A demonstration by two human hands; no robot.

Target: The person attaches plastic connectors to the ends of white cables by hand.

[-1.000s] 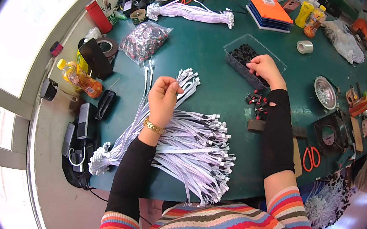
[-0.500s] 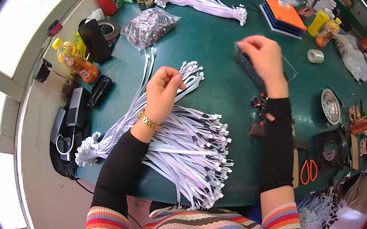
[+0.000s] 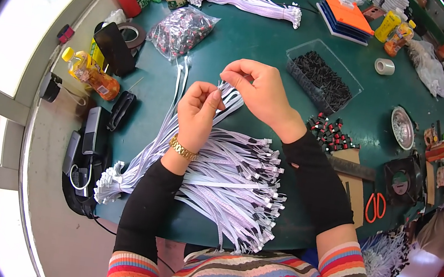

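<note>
Over the green table, my left hand is closed, thumb and forefinger pinching a thin white cable whose tip shows between both hands. My right hand meets it from the right in a pinch; whatever its fingertips hold is too small to make out. Beneath and beside my left hand lies a large bundle of flat white cables, with white plugs and short black pieces at the right ends. Right of my right hand stands a clear plastic box of small black parts.
Red-and-black small parts lie in a heap by a cardboard piece. Orange-handled scissors, a metal bowl and a black fan stand right. Farther back are a bag of parts and another cable bundle. Left, a drink bottle.
My right hand has moved from over the clear box leftward and nearer, to the fingertips of my left hand. The box is now uncovered. My left hand has barely moved.
</note>
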